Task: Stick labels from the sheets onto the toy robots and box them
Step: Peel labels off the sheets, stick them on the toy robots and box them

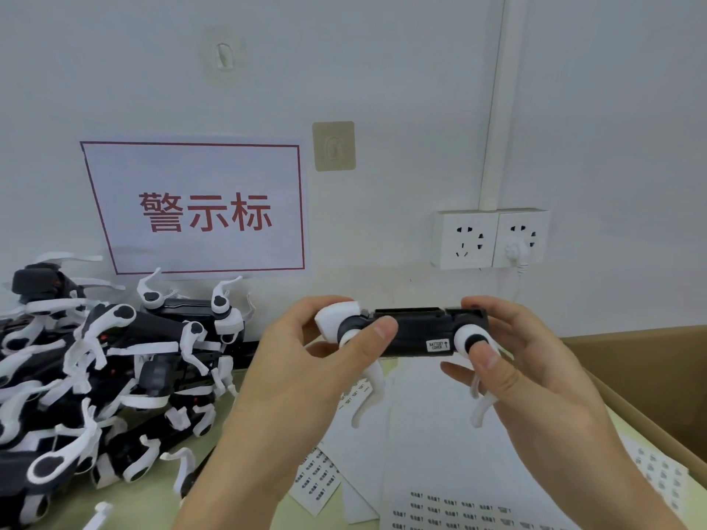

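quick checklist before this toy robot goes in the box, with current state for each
1. Toy robot gripped at both ends, left hand and right hand: ok.
2. Battery cover label stuck on the body: ok.
3. Label flat, edges pressed down: cannot tell, too small.
4. Cardboard box within reach on the right: ok.
5. Room inside the box: cannot tell, inside out of view.
6. Label sheets lying below for the next robot from the pile: ok.

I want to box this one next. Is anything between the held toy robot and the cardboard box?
Nothing visible. The toy robot is held in the air by both hands, and the box lies open just to its right, past the right hand.
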The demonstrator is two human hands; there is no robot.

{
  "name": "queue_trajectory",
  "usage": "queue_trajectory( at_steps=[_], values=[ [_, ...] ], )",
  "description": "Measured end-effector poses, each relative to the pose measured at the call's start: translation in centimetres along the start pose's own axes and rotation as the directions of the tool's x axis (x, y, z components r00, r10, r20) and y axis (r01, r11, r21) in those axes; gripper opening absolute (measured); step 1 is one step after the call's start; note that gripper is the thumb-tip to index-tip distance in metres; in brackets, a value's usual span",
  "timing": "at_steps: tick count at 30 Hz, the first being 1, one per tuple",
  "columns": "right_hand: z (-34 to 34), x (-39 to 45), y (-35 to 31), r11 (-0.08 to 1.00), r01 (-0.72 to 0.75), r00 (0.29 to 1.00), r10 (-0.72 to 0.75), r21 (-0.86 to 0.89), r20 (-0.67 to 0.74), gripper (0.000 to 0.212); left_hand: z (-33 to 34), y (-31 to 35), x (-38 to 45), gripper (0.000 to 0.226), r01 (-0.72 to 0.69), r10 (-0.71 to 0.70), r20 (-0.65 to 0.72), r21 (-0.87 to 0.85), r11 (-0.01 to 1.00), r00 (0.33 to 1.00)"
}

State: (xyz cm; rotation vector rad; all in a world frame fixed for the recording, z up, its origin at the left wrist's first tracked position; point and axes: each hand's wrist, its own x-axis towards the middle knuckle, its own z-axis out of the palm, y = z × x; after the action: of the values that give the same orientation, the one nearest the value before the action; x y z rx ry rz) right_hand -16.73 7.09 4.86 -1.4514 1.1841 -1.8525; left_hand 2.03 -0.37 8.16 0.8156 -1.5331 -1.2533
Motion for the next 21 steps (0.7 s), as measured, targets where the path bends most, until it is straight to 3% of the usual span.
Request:
queue_trajectory(
  at_steps=[5,10,15,18,21],
  values=[
    [-1.0,-0.1,0.4,0.996,-0.012,0.993,0.023,-0.092,0.115,0.048,0.4,-0.1,0.0,0.06,-0.059,0.061,-0.041,0.046,0.997,0.997],
    [-1.2,-0.6,1.1,0.935,-0.133,0.92,0.24,-0.328,0.311,0.052,1.0,-1.1,0.5,0.071,-0.015,0.035,-0.091,0.219,0.976,0.995],
    [0.1,-1.1,3.7,0.86,-0.154,0.9,0.325,-0.486,0.291,0.029,2.1,-2.5,0.6,0.074,0.082,-0.077,-0.031,0.427,0.9,0.997],
    [-2.1,-1.5,5.4,0.881,-0.33,0.878,0.419,-0.339,0.234,0.019,2.0,-3.5,0.7,0.095,0.1,-0.144,0.053,0.487,0.868,0.988],
    [-6.6,-2.8,6.6,0.812,-0.584,0.81,0.583,-0.015,0.054,0.032,0.9,-3.8,1.4,0.083,0.067,-0.111,0.065,0.477,0.877,0.992]
  ],
)
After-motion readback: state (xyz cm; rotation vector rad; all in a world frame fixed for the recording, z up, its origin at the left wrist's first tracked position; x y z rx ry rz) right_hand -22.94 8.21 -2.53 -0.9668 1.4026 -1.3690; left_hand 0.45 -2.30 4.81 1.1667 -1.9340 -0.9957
